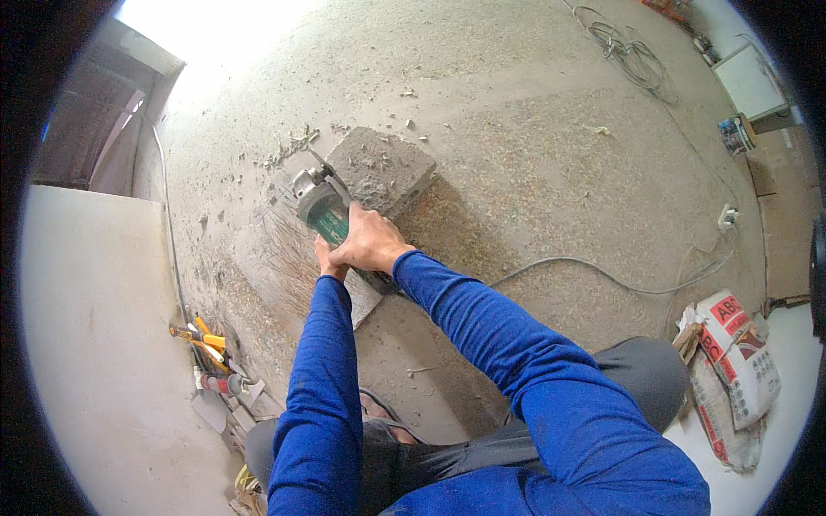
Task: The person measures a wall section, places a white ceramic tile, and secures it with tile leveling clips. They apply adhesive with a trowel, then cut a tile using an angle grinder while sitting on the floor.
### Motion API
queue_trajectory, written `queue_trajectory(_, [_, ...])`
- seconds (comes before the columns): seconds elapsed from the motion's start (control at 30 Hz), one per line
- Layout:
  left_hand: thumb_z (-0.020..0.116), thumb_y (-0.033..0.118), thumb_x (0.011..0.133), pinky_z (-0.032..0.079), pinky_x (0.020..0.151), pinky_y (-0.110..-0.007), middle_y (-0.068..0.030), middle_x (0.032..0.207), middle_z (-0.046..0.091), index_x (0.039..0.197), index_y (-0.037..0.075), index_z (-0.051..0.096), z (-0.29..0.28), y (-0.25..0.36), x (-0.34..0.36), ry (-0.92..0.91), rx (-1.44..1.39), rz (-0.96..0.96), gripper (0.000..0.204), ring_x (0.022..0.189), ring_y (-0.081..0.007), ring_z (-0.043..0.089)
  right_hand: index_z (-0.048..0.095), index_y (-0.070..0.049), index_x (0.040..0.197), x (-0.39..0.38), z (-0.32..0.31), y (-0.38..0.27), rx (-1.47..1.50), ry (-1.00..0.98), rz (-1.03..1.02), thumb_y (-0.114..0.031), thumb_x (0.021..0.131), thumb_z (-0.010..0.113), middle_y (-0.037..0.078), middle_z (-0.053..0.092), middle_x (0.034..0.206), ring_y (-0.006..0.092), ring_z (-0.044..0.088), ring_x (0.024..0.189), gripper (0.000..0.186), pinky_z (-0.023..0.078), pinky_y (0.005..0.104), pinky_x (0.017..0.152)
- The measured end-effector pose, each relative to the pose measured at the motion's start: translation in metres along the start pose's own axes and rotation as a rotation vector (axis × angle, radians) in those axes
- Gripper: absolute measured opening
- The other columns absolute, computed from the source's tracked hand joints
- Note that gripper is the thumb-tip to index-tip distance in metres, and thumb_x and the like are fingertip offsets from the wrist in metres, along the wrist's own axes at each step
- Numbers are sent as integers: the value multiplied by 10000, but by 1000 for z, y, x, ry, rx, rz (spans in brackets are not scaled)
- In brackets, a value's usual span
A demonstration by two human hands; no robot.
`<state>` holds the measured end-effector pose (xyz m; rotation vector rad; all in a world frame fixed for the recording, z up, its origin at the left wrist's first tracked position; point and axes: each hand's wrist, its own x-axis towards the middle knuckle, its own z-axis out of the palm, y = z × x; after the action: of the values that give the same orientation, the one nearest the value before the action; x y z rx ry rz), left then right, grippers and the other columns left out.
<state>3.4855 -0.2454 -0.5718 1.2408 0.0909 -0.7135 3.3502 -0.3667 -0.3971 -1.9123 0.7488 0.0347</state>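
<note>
Both my hands are closed round a green angle grinder (330,218) with a silver gear head. My right hand (373,241) wraps over its body from the right. Lower on the left, my left hand (325,258) grips it, its fingers partly hidden. The grinder's disc appears edge-on beside a rough concrete block (379,163) covered in crumbs; whether it touches the block I cannot tell. Beneath the grinder lies a dusty, scratched tile (288,267) on the floor, partly covered by my arms.
Hand tools with yellow handles (206,340) lie by the white panel (95,327) at left. A grey cable (594,265) runs right to a socket (729,215). Torn printed bags (731,361) stand at lower right. Coiled cable (624,47) and cardboard (779,198) are farther off.
</note>
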Motion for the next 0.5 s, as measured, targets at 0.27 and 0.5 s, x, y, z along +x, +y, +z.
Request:
queue_trajectory(0.27, [530,271,1034,613,725,-351,-67,1038,744,1180,45,698,-3,2,2,11,-55,-45,318,834,-191,736,520,94,1289,5,0,-3,-41,-40,-3,-488,700,837,335,690,1168,460,685,1132,886,552,479,1004])
queue_trajectory(0.5, [533,275,1032,615,724,-352,-63,1023,746,1171,49,704,-7,-3,5,35,11,-52,315,830,-187,735,521,104,1252,-8,-2,1,-15,-36,9,-421,643,841,351,686,1145,479,680,1115,865,541,493,996])
